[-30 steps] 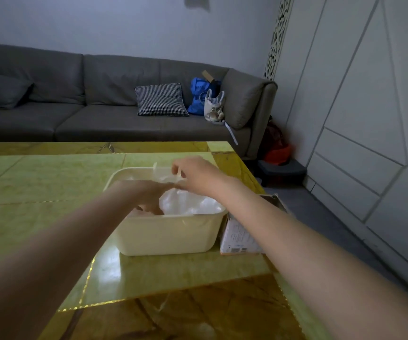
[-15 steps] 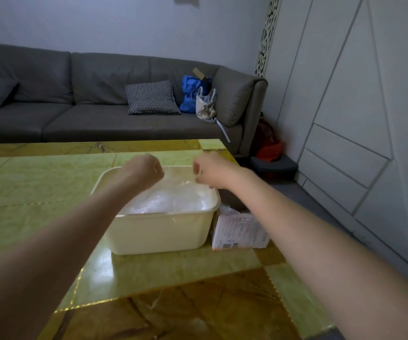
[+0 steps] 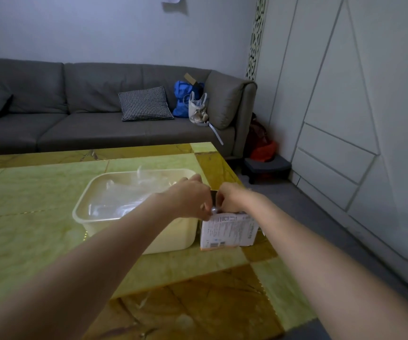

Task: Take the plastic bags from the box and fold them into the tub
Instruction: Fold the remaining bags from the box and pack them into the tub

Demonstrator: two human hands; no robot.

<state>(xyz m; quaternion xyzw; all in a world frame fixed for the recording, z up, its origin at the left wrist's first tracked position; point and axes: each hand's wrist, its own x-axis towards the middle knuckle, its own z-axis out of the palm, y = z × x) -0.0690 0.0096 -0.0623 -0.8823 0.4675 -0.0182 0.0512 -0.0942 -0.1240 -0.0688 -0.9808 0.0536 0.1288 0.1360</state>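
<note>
Both hands point(image 3: 211, 201) over box point(image 3: 228, 229) mouth, right of tub point(image 3: 134, 217); left pinching bag edge, right grip unclear.

— Where are the arms?
— Both reach forward, forearms bare, converging ahead.
— And the left hand point(image 3: 190, 197)?
— Knuckles up, fingers curled downward, pinching something small.
— The right hand point(image 3: 232, 198)?
— Just beside it, nearly touching, fingers curled inward too.

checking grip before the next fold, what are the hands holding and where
Both hands, left and right, pinch a bit of clear plastic bag at the open top of the box.
</note>
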